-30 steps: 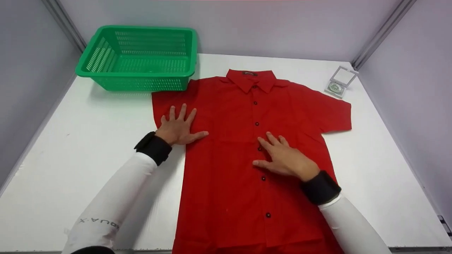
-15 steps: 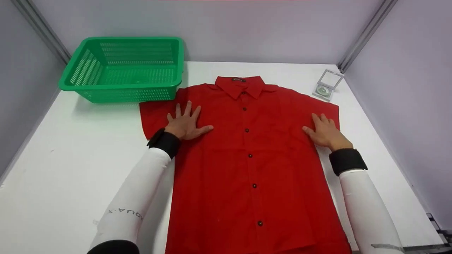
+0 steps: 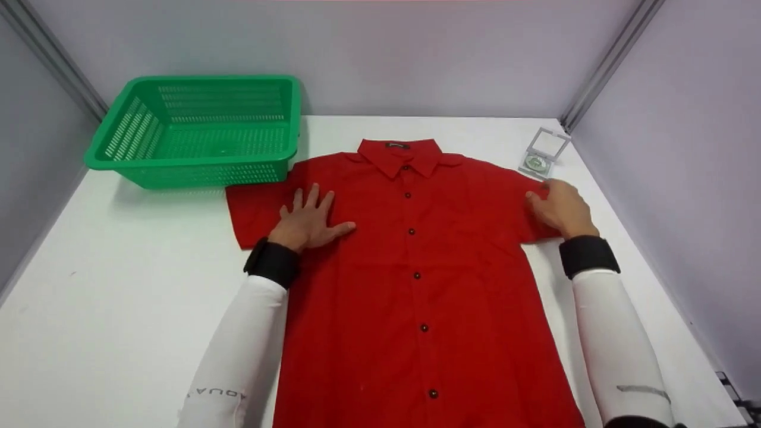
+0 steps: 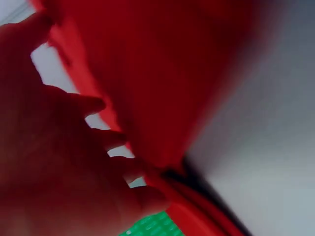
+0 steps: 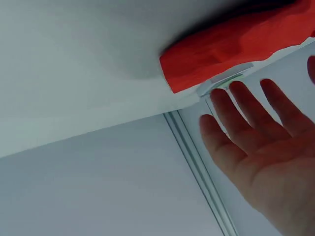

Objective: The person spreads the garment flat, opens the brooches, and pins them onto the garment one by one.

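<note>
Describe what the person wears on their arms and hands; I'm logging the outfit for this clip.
Both arms wear long white sleeves: left sleeve with grey lettering, right sleeve with a grey mark. Black wristbands sit at both wrists. The left hand and right hand are bare.

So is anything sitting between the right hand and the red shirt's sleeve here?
Nothing visible. The right hand is already at the edge of the red shirt, on its sleeve. The small clear case lies just beyond the sleeve, apart from it. The left hand rests flat on the shirt.
</note>
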